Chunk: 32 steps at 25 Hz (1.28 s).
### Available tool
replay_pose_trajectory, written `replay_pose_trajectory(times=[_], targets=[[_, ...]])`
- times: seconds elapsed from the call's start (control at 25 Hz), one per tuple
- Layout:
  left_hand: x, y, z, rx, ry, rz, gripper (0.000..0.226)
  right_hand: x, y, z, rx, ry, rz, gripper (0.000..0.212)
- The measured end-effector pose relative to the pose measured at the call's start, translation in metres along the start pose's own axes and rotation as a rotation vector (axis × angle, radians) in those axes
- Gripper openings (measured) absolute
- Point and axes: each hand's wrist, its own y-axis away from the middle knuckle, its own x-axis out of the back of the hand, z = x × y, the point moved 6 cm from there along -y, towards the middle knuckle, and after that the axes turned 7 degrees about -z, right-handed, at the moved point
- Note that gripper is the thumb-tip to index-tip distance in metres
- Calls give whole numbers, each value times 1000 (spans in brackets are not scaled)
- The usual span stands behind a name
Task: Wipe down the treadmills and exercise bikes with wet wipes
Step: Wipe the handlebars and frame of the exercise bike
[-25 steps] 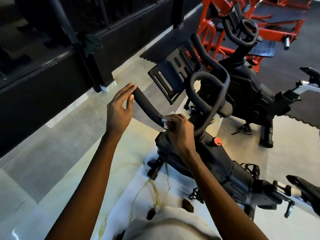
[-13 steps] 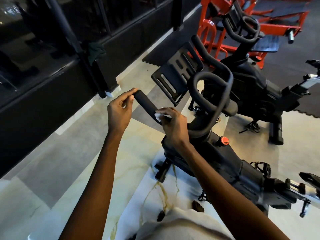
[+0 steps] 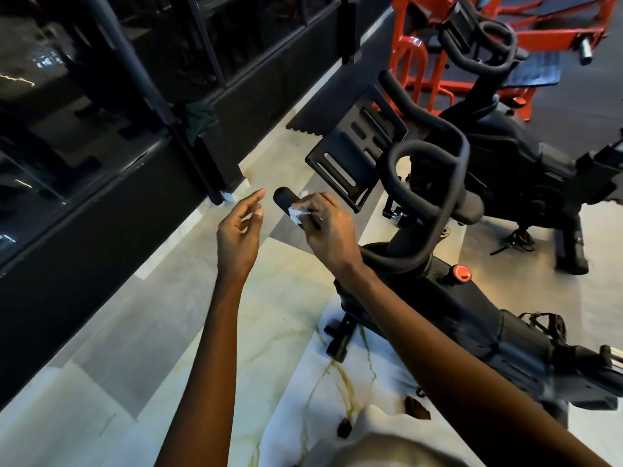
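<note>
Head: two bikes [image 3: 478,308] [image 3: 505,170]; right hand [image 3: 332,230] pinches one wipe [image 3: 296,214] on handlebar [image 3: 282,196]; left hand [image 3: 237,237] loose, empty.

My forearms [image 3: 215,332] are bare from wrist to elbow. Low at my front I wear a pale, cream-coloured garment [image 3: 387,448].

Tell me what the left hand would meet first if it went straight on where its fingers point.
Probably the handlebar end, just ahead of the left hand; it might instead slip past toward the floor, since depth is unclear.
</note>
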Motion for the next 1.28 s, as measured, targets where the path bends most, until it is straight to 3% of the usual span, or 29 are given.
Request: replay_pose_trajectory(times=[0.12, 0.28, 0.64, 0.88, 1.0, 1.12, 1.28], targets=[[-13, -6, 7, -4, 6, -142, 42, 16, 24, 31, -57, 40, -32, 15], [-12, -8, 6, 32, 61, -142, 44, 6, -1, 8, -20, -1, 33, 9], [16, -1, -1, 61, 114, 55, 38, 10, -2, 3, 30, 34, -35, 14], [8, -1, 7, 60, 94, 67, 34, -11, -28, -19, 158, 147, -77, 19], [-9, -5, 12, 29, -18, -1, 35, 8, 2, 3, 37, 111, -45, 21], [-45, 1, 12, -24, -152, -112, 59, 25, 29, 20, -46, 205, -151, 23], [-57, 5, 10, -62, -287, -42, 71, 43, 32, 30, -126, 205, -263, 24]])
